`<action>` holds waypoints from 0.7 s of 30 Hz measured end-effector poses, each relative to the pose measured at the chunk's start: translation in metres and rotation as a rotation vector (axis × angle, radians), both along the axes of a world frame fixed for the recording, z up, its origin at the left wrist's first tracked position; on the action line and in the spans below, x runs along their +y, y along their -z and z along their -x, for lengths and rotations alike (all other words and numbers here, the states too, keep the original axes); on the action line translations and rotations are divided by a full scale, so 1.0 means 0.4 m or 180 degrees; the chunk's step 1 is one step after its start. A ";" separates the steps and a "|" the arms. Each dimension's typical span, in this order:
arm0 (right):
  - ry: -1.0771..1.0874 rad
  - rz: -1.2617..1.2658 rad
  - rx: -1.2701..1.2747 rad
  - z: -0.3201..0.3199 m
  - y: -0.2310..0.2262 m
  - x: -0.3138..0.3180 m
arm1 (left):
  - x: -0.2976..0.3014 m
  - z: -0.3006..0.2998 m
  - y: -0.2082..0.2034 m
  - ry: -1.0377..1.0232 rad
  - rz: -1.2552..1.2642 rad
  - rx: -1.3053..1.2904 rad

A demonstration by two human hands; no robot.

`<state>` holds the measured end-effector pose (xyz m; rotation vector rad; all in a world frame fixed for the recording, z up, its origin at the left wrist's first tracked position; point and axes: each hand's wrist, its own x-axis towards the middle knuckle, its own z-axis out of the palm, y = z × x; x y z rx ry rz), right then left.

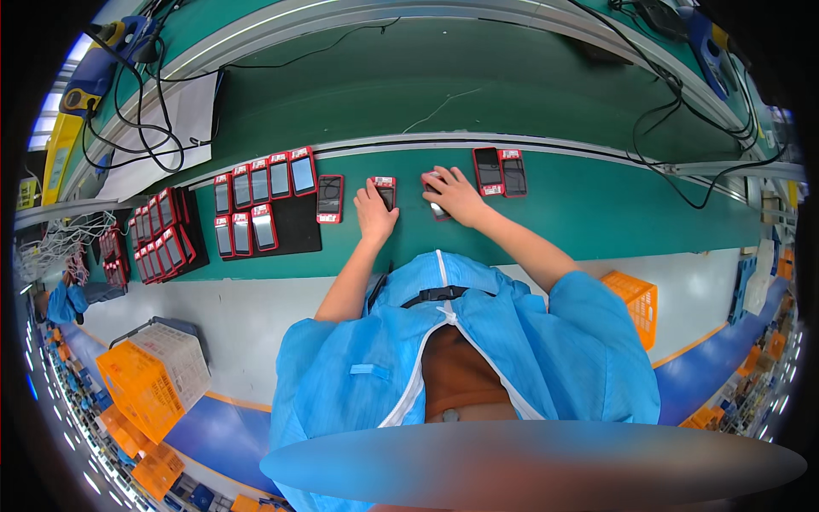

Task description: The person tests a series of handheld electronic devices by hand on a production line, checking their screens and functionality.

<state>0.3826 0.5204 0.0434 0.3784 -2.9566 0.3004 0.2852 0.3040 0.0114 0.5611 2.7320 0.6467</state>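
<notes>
Resting left hand (375, 213): flat on a red-edged phone (386, 189), fingers loose.
Right hand (455, 194): curled over a dark phone (437, 207) beneath it.
Table (614, 213): smooth green mat.

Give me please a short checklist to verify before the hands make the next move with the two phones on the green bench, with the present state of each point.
1. Left hand is on its phone: ok, the hand lies over the lower part of the red-edged phone.
2. Right hand is on its phone: ok, but the hand covers most of it.
3. Firm grip on either phone: cannot tell, the fingers hide the contact.
4. Free bench between the hands: ok, green surface shows there.
5. Neighbouring phones stay apart: ok, the single phone to the left and the pair to the right are not touched.
6. Black mat has space: ok, its right part is bare.
</notes>
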 end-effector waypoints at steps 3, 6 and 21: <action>0.0358 0.0369 0.0310 -0.008 0.028 0.016 | 0.009 -0.024 0.011 -0.0323 -0.0255 0.0166; 0.2199 0.1084 -0.0410 -0.048 0.084 -0.023 | 0.025 -0.059 0.015 -0.0517 -0.0241 0.0269; 0.2560 0.0918 -0.0151 -0.028 0.101 -0.120 | -0.011 -0.058 0.036 -0.0476 -0.0840 0.0513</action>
